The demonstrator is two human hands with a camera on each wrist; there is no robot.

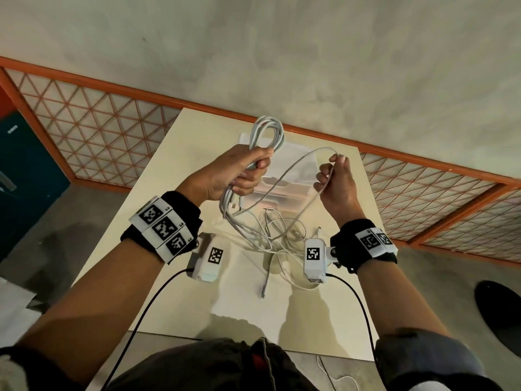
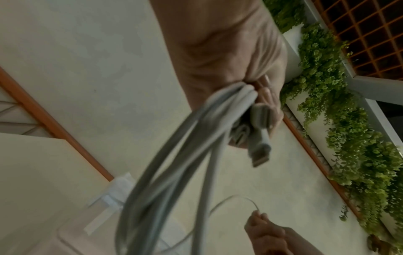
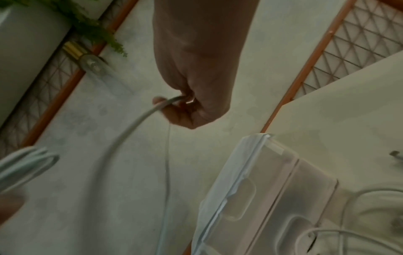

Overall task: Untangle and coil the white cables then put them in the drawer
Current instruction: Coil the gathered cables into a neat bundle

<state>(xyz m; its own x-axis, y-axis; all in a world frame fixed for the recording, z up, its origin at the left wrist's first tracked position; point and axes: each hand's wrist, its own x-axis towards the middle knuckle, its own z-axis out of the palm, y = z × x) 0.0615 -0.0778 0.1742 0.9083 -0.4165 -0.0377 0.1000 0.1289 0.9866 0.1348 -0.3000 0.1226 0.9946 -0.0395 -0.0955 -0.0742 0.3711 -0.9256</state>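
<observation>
Here the left hand [image 1: 239, 172] grips the coiled white cable [image 1: 267, 134], the right hand [image 1: 337, 182] pinching its loose strand [image 1: 296, 165].

White cables [image 1: 265, 136], a cream table [image 1: 174, 153], orange-framed lattice panels [image 1: 93, 131], black-and-white checkered wrist tags [image 1: 163, 225].

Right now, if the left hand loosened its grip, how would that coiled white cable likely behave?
The coiled white cable would probably spring open: only the left hand binds its loops. It looks floppy, sagging toward the table, and probably light, since a trailing strand pinched by the right hand arcs freely.
</observation>
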